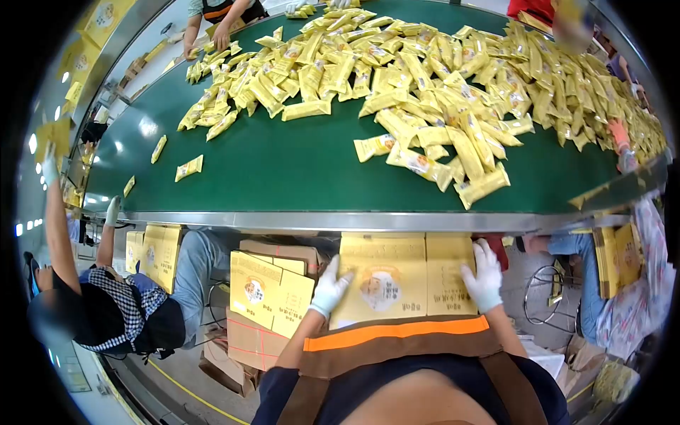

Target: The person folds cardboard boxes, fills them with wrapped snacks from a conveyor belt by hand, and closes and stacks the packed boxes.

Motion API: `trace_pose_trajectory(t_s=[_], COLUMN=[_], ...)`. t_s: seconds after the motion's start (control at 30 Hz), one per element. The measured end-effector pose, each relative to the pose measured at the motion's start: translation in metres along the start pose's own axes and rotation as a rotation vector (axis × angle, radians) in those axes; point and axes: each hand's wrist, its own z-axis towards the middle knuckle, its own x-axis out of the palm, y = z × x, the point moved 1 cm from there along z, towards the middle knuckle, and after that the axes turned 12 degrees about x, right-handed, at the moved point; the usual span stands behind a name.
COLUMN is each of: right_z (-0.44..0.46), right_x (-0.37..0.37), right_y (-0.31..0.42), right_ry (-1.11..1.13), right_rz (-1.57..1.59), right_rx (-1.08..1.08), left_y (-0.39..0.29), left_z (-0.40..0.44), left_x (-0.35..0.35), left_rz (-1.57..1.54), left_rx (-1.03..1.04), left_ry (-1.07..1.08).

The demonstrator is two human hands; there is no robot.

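A flattened yellow carton point(382, 287) with a printed white label lies in front of my waist, below the belt's near edge. My left hand point(331, 285), in a white glove, grips its left edge. My right hand point(484, 275), gloved the same way, holds the right edge with its fingers pointing up. Both thumbs rest on or near the printed face. Parts of the fingers go behind the carton and are hidden. Beyond it, on the green conveyor belt point(276, 170), lies a large heap of yellow wrapped packets point(418, 78).
More flat yellow cartons point(265, 292) lie on a brown cardboard box point(248, 340) to my left. A metal rail point(283, 222) edges the belt. A person point(127, 304) sits at left; another person's patterned sleeve point(630, 312) shows at right. Other workers' hands reach in across the belt.
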Motion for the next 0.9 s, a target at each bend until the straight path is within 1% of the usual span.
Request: trace_pose_trajectory(t_s=[0.03, 0.07, 0.1, 0.17, 0.2, 0.23, 0.27, 0.3, 0.37, 0.4, 0.43, 0.47, 0.5, 0.53, 0.57, 0.63, 0.67, 0.7, 0.73, 0.77, 0.8, 0.83, 0.9], right_z=[-0.024, -0.029, -0.029, -0.030, -0.034, -0.034, -0.034, -0.041, -0.043, -0.043, -0.043, -0.040, -0.040, -0.043, -0.043, -0.034, -0.029, -0.014, -0.003, 0.002, 0.013, 0.019, 0.021], right_x=[0.041, 0.054, 0.042, 0.032, 0.029, 0.027, 0.030, 0.031, 0.023, 0.014, 0.002, -0.023, -0.029, -0.037, -0.048, -0.098, -0.126, -0.152, -0.161, -0.174, -0.175, -0.153, -0.136], right_y=[-0.039, -0.056, -0.049, -0.041, -0.036, -0.034, -0.037, -0.041, -0.031, -0.028, -0.020, -0.004, -0.006, -0.003, 0.003, 0.037, 0.058, 0.077, 0.079, 0.096, 0.111, 0.107, 0.098], right_ry=[0.036, 0.461, 0.472, 0.456, 0.465, 0.465, 0.523, 0.511, 0.435, 0.428, 0.426, 0.430, 0.390, 0.335, 0.278, -0.016, -0.160, -0.299, -0.453, -0.393, -0.297, -0.356, -0.414], right_rz=[-0.056, 0.444, 0.541, 0.800, 0.891, 0.985, 1.188, 1.171, 1.136, 1.064, 0.993, 0.866, 0.803, 0.854, 0.899, 0.519, 0.311, 0.199, 0.206, 0.020, -0.121, -0.203, -0.101], right_rx=[0.256, 0.632, 0.620, 0.564, 0.582, 0.598, 0.608, 0.601, 0.582, 0.552, 0.525, 0.558, 0.512, 0.443, 0.367, 0.120, 0.020, -0.055, -0.282, -0.305, -0.343, -0.499, -0.478], left_y=[0.000, -0.020, -0.040, -0.034, -0.022, 0.000, -0.002, -0.006, -0.020, -0.010, -0.014, -0.024, -0.041, -0.047, -0.071, -0.099, -0.121, -0.130, -0.135, -0.132, -0.140, -0.153, -0.172], left_z=[0.002, 0.007, 0.011, 0.014, 0.015, 0.019, 0.013, 0.015, 0.010, 0.010, 0.008, 0.002, 0.000, -0.004, -0.015, -0.030, -0.031, -0.027, -0.019, -0.008, -0.005, -0.006, -0.010], left_x=[0.003, 0.001, -0.003, -0.004, -0.004, -0.003, -0.007, -0.009, -0.010, -0.008, -0.010, -0.015, -0.023, -0.031, -0.039, -0.068, -0.078, -0.088, -0.091, -0.097, -0.092, -0.090, -0.084], left_rz=[-0.013, -0.130, -0.243, -0.643, -0.832, -0.936, -0.978, -1.021, -1.048, -0.995, -0.989, -0.968, -0.998, -1.003, -0.980, -0.766, -0.751, -0.667, -0.641, -0.610, -0.542, -0.454, -0.265], left_rx=[0.010, -0.052, -0.119, -0.274, -0.370, -0.351, -0.293, -0.232, -0.185, -0.216, -0.163, -0.120, -0.024, -0.045, 0.055, 0.066, 0.163, 0.167, 0.268, 0.335, 0.418, 0.330, 0.152], left_ry=[-0.032, -0.018, -0.002, -0.031, -0.141, -0.070, -0.015, 0.062, 0.131, 0.096, 0.070, 0.072, 0.108, 0.058, -0.074, -0.181, -0.148, -0.105, 0.014, 0.205, 0.225, 0.205, 0.135])
